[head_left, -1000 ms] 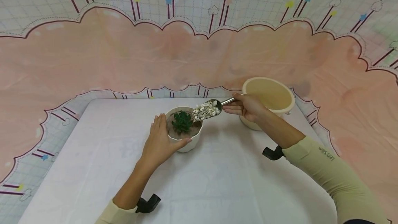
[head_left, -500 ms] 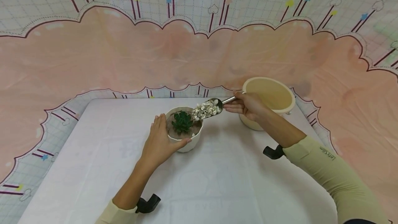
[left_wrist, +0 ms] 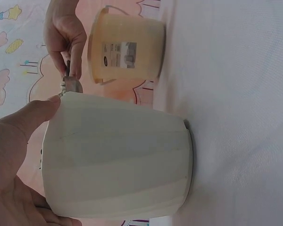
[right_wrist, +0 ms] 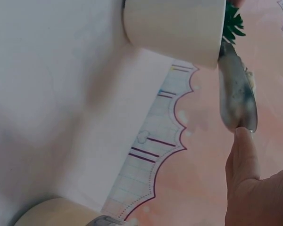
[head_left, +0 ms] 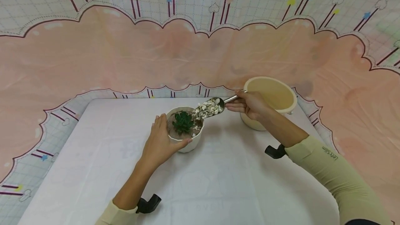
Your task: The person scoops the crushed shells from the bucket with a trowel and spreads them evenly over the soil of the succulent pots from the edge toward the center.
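Observation:
My left hand (head_left: 160, 143) holds the near left side of a white faceted flowerpot (head_left: 190, 145), thumb and fingers spread around its rim. Inside the pot a green succulent (head_left: 182, 122) stands in greyish-brown soil (head_left: 173, 134), with a few pale pebbles by it on the right. My right hand (head_left: 251, 105) grips the handle of a metal scoop (right_wrist: 237, 94). White and grey pebbles (head_left: 208, 108) fill the scoop, whose lip lies over the pot's right rim, tilted down toward the plant. In the left wrist view the pot (left_wrist: 118, 155) hides most of the scoop.
A cream bucket (head_left: 270, 94) with a label on its side stands at the back right, partly behind my right hand. A white cloth (head_left: 200, 183) covers the table, and a patterned pink curtain (head_left: 175, 58) hangs behind its far edge.
The scoop has tilted slightly more, its handle end rising. Several pebbles have dropped onto the soil at the right of the succulent. My left hand and the pot stay in place.

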`<state>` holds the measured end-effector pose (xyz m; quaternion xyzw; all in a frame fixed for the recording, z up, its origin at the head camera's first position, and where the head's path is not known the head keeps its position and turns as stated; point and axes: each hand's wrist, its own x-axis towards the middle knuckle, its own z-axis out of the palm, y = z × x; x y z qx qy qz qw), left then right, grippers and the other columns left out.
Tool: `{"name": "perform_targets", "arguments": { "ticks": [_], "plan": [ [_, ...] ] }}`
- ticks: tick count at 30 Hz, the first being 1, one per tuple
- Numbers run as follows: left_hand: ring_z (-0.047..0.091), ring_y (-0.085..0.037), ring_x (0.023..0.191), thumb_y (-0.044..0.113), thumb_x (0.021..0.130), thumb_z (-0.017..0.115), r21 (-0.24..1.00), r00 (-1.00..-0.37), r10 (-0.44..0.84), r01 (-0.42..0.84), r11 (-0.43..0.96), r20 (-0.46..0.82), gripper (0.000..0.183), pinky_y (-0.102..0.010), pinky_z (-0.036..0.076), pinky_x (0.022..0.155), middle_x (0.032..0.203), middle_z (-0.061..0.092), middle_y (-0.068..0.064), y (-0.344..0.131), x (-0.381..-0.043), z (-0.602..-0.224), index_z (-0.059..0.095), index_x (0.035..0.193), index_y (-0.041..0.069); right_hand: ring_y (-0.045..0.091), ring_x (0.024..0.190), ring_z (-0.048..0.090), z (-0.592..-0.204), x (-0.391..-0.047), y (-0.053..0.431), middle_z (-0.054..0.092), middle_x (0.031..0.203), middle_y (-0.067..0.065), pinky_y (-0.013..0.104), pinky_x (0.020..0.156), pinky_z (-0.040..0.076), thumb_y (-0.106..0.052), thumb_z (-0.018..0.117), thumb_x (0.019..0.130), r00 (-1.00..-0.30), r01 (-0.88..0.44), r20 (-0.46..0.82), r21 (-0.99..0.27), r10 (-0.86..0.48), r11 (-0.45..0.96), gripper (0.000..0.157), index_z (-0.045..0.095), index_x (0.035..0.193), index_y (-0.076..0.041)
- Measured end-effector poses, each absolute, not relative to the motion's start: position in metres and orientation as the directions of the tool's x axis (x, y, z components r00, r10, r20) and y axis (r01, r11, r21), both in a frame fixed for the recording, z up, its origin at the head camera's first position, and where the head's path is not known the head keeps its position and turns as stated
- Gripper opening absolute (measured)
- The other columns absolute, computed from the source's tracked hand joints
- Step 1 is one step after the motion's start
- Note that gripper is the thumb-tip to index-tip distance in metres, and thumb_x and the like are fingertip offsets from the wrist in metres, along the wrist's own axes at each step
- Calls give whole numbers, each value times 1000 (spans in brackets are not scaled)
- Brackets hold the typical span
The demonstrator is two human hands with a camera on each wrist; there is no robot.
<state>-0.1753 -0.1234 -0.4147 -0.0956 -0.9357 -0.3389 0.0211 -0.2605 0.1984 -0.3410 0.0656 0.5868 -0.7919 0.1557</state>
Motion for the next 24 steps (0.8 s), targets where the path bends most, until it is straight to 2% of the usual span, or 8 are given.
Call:
{"name": "perform_targets", "arguments": {
  "ticks": [8,15,20,21,24],
  "plan": [
    [7,-46,158,56,84,85,637,-982,160,186,748,99,125,-62,18,122,169,15,-32,-123,-175,-413,14,162,-12,31,79,79,-340,-261,199,75,87,23,37,81,61,-9,39,115,-941,332,-296,-902,-166,-275,25,55,110,8],
    [6,-47,158,62,79,87,659,-991,122,129,741,56,134,-65,21,121,170,12,-31,-118,-176,-412,12,164,-9,34,80,79,-347,-270,203,75,89,25,41,82,61,-10,43,114,-938,343,-309,-895,-159,-284,21,54,115,7],
    [13,-55,154,63,78,87,672,-992,109,122,730,61,132,-69,26,117,169,14,-32,-120,-178,-415,16,165,-7,33,81,79,-348,-272,203,75,89,25,40,83,61,-9,42,114,-942,330,-293,-897,-166,-292,21,55,114,8],
    [15,-57,153,64,78,87,674,-992,110,124,728,64,132,-70,27,116,169,15,-33,-121,-179,-415,17,164,-7,30,79,79,-341,-265,199,76,87,22,38,82,61,-9,39,115,-945,320,-284,-907,-162,-274,23,55,112,7],
    [17,-56,153,62,77,88,686,-991,112,130,716,70,131,-71,27,116,169,17,-32,-123,-180,-416,19,165,-5,30,77,79,-339,-264,198,75,86,22,37,80,62,-8,39,115,-943,325,-288,-901,-164,-287,23,57,109,6]
  ]
}}
